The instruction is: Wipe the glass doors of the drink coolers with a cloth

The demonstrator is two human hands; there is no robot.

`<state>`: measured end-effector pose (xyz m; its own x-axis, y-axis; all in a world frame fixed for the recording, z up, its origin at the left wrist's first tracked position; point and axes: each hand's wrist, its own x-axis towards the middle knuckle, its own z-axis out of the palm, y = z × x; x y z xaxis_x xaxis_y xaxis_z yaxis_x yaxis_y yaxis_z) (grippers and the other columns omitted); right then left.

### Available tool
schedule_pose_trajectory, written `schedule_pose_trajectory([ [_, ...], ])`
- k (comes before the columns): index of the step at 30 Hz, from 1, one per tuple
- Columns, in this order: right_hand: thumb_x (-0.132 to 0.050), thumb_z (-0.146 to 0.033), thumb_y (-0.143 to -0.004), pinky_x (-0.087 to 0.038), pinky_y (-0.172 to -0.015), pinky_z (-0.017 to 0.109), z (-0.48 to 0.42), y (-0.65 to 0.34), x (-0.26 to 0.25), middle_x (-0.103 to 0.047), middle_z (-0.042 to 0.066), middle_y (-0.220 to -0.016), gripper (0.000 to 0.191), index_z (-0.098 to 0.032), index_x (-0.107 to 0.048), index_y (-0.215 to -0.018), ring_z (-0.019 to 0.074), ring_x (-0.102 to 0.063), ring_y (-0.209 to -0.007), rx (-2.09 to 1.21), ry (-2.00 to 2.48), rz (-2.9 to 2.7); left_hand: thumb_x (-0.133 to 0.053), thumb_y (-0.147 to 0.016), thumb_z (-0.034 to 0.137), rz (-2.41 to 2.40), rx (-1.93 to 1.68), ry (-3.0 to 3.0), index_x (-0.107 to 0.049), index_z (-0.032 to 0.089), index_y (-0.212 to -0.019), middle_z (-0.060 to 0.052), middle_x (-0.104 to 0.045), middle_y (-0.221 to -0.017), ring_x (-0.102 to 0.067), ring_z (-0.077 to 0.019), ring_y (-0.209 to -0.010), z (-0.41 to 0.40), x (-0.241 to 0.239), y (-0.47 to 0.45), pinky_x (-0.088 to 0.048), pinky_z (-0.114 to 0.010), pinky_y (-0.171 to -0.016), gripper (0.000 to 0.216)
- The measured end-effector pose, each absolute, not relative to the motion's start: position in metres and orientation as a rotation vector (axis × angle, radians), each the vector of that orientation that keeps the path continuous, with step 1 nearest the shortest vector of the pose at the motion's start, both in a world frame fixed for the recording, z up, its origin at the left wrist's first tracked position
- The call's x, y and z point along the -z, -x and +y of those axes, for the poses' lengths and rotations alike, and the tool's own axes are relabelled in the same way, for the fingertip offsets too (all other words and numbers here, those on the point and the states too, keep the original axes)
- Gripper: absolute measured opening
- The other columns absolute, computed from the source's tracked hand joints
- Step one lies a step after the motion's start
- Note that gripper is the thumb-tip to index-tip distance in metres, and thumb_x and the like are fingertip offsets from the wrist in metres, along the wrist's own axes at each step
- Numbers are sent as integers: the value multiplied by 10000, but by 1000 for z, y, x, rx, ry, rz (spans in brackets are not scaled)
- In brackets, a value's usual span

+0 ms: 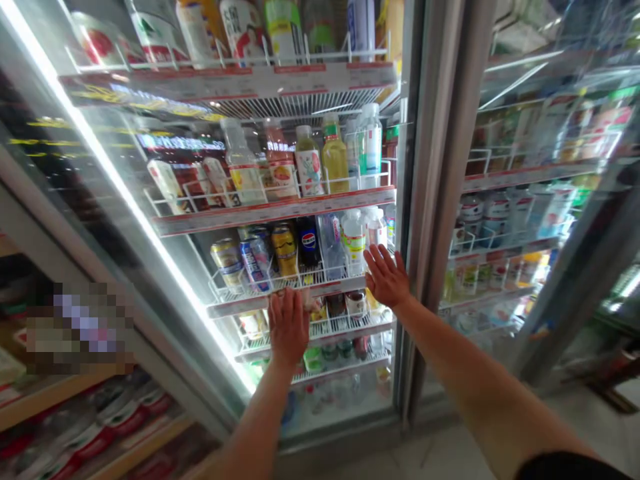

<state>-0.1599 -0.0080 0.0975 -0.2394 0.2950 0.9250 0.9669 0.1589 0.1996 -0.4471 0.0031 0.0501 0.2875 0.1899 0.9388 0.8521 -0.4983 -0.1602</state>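
Both hands are raised in front of a lit drinks fridge, its glass carrying reflections. My left hand [289, 327] is at the lower middle, palm forward, fingers pointing up and holding nothing visible. It is near the edge of the shelf bearing a gold can [285, 249], a blue can [255, 263] and a dark Pepsi bottle [309, 243]. My right hand [387, 277] is spread open beside the fridge's right frame, in front of white-capped bottles [354, 233]. Whether either palm touches the glass, I cannot tell.
A metal door frame [433, 200] stands right of the lit section. Beyond it is another glass-fronted fridge with bottles [483, 210]. Wooden shelves [65, 393] with packaged goods are at lower left. Upper shelves hold rows of bottles, including a yellow drink bottle [335, 160]. Tiled floor [435, 453] shows below.
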Motion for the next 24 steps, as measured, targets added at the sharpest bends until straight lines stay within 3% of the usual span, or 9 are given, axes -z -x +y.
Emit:
schedule_pose_trajectory([
  [3,-424,-297,-985,-111,-1258,468,-6,159,-96,-427,83,-1557,671,-250,-143,-1593,238,-365,-1468,1086,1228,-1683,-511,-930,153,-927,1334,1829,-163,255,-1580,-148,-130,-1653,-33,-359,-1525,9,-91,461,-253,-613,-1216,744],
  [5,-423,-301,-985,-114,-1260,465,-6,158,-95,-429,78,-1556,653,-251,-179,-1589,235,-361,-1470,1098,1243,-1675,-484,-943,150,-950,1469,1739,-172,247,-1579,-118,100,-1662,72,-386,-1514,11,-127,469,-180,-630,-1229,715],
  [7,-418,-308,-989,-108,-1262,452,-6,159,-95,-439,72,-1551,628,-252,-218,-1582,225,-368,-1467,1139,1261,-1658,-469,-953,167,-940,1595,1675,-206,243,-1572,-94,189,-1649,119,-394,-1505,12,-148,470,-120,-631,-1237,677],
  [9,-413,-308,-992,-97,-1266,439,-8,160,-96,-452,71,-1542,610,-246,-244,-1575,215,-371,-1465,1186,1272,-1637,-451,-956,162,-902,1643,1682,-216,243,-1569,-114,94,-1666,86,-371,-1519,10,-143,463,-124,-636,-1235,661],
  [13,-407,-289,-986,-91,-1266,449,-8,164,-94,-460,81,-1537,623,-245,-223,-1580,217,-388,-1456,1187,1312,-1607,-460,-926,96,-821,1440,1868,-282,271,-1550,-122,-377,-1571,-148,-272,-1532,6,-95,444,-246,-552,-1233,672],
  [15,-401,-278,-980,-99,-1263,462,-7,165,-92,-460,86,-1538,638,-257,-200,-1585,226,-410,-1442,1167,1338,-1591,-475,-914,89,-799,1355,1900,-307,269,-1541,-101,-515,-1474,-223,-232,-1516,6,-88,444,-243,-494,-1243,674],
  [17,-400,-273,-976,-109,-1261,464,-6,165,-90,-479,94,-1524,653,-253,-178,-1590,232,-436,-1426,1175,1333,-1580,-472,-911,94,-835,1438,1810,-251,248,-1559,-113,-514,-1473,-256,-227,-1505,11,-105,453,-246,-500,-1238,701],
  [21,-409,-277,-972,-142,-1255,462,-4,165,-88,-520,112,-1488,657,-223,-192,-1590,243,-462,-1406,1235,1312,-1547,-492,-913,119,-939,1772,1547,-269,247,-1543,-145,-184,-1637,-195,-300,-1519,21,-164,482,-275,-569,-1209,680],
  [24,-421,-276,-965,-148,-1252,464,-4,166,-89,-522,113,-1487,673,-218,-182,-1592,245,-450,-1414,1251,1311,-1545,-475,-917,87,-888,1786,1626,-392,267,-1492,-122,-262,-1603,-247,-292,-1501,19,-169,480,-300,-528,-1212,609],
])
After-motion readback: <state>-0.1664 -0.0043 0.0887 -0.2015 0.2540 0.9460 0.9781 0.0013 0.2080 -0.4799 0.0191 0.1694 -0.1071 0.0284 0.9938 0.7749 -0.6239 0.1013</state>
